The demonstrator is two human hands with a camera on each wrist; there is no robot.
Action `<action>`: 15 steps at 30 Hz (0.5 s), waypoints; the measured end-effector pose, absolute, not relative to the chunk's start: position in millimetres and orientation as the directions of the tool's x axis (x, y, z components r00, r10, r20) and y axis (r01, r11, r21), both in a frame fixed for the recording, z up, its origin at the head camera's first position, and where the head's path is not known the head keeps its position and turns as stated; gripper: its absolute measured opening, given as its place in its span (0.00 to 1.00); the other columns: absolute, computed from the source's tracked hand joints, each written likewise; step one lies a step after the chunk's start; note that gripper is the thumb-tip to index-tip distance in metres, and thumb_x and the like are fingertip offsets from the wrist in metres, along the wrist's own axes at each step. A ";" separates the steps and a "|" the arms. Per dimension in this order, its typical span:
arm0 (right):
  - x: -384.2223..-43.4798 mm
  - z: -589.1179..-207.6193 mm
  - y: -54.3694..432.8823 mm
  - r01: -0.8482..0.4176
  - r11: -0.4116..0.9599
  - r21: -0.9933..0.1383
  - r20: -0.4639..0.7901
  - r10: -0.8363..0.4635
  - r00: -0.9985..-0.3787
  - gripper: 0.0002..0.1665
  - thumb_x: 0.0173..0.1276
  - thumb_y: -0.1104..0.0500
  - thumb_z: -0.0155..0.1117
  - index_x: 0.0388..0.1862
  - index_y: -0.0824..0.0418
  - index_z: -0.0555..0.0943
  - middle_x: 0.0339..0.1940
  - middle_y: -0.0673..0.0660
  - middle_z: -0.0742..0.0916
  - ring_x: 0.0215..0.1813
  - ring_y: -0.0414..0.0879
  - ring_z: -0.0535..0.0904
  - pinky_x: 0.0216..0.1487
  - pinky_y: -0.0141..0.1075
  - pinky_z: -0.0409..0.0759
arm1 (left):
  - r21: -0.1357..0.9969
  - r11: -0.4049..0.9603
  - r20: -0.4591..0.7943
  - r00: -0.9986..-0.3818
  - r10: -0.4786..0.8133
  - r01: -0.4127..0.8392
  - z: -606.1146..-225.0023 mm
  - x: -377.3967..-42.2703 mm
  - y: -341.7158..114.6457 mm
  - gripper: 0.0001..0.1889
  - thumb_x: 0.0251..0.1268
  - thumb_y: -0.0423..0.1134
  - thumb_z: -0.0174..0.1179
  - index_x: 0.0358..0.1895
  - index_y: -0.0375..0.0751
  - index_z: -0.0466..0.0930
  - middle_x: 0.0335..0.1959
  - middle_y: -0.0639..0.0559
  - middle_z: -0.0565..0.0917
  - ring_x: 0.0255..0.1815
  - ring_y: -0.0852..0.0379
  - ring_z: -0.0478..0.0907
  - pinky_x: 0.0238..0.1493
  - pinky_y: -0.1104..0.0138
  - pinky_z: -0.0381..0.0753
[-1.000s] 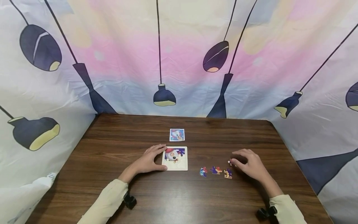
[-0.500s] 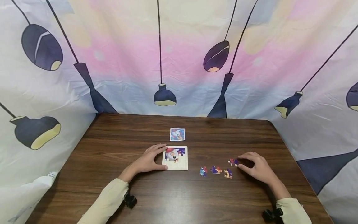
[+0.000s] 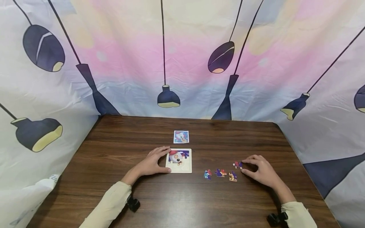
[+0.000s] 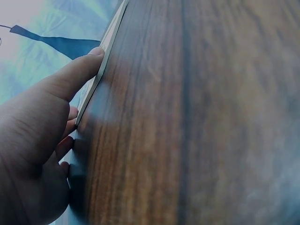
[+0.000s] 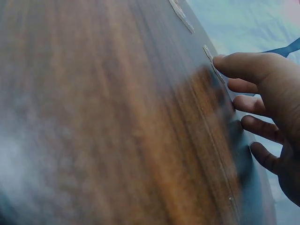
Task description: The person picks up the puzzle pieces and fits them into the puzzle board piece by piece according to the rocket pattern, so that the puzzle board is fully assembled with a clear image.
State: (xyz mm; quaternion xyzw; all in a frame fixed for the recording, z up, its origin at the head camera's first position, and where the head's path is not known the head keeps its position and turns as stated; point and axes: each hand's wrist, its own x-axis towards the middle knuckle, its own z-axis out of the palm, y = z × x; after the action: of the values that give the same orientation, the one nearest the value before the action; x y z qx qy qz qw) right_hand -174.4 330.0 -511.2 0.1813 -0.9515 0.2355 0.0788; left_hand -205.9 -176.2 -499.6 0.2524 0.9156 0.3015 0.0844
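My left hand (image 3: 154, 162) holds the left side of a square, pale puzzle board (image 3: 186, 167), its thumb at the near-left corner and fingertips at the far-left corner. Several fitted pieces show a white character in a red hat along the board's upper part. In the left wrist view the thumb (image 4: 86, 65) lies on the board's edge. My right hand (image 3: 261, 171) is at a purple, red and white jigsaw piece (image 3: 237, 165) flat on the table, thumb and forefinger apart at its right end. In the right wrist view the thumb tip is right at the piece's edge (image 5: 213, 64).
Three more jigsaw pieces lie between board and right hand: a blue and red piece (image 3: 207, 174), a purple and red piece (image 3: 220, 172) and a purple and yellow piece (image 3: 233, 176). A square picture card (image 3: 181, 137) lies behind the board. A lamp-patterned cloth (image 3: 188, 95) surrounds the brown table (image 3: 137, 133).
My right hand has drawn back to the right, uncovering the purple, red and white jigsaw piece, then edged slightly left to it. The left hand and the board have stayed put.
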 end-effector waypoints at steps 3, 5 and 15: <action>-174.6 -512.1 330.1 -0.394 0.824 -0.406 0.240 -0.320 -0.916 0.22 0.63 0.45 0.77 0.51 0.56 0.89 0.49 0.54 0.85 0.56 0.58 0.77 0.55 0.62 0.76 | 0.596 0.690 0.000 -0.859 0.512 0.411 -500.2 -205.9 -176.2 0.49 0.58 0.63 0.72 0.79 0.44 0.64 0.81 0.47 0.60 0.83 0.39 0.50 0.77 0.37 0.48; -175.1 -512.6 330.0 -0.402 0.824 -0.400 0.246 -0.326 -0.913 0.21 0.63 0.46 0.77 0.51 0.56 0.90 0.49 0.53 0.84 0.56 0.57 0.77 0.55 0.61 0.76 | 0.595 0.690 0.002 -0.859 0.512 0.412 -500.4 -206.0 -176.2 0.49 0.58 0.63 0.72 0.79 0.45 0.64 0.81 0.47 0.60 0.83 0.38 0.50 0.77 0.37 0.48; -179.3 -512.3 329.2 -0.419 0.826 -0.377 0.252 -0.344 -0.905 0.19 0.64 0.47 0.77 0.50 0.54 0.90 0.45 0.50 0.83 0.52 0.54 0.77 0.52 0.58 0.77 | 0.603 0.681 0.007 -0.857 0.515 0.415 -500.5 -205.5 -176.8 0.49 0.58 0.63 0.71 0.79 0.44 0.64 0.81 0.47 0.60 0.82 0.38 0.50 0.77 0.37 0.49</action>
State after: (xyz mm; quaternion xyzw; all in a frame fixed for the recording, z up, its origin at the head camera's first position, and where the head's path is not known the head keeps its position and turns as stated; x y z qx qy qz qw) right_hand -179.3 329.2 -512.3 0.2004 -0.9516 0.2163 0.0869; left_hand -205.5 -176.8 -500.5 0.2546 0.9132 0.3076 0.0819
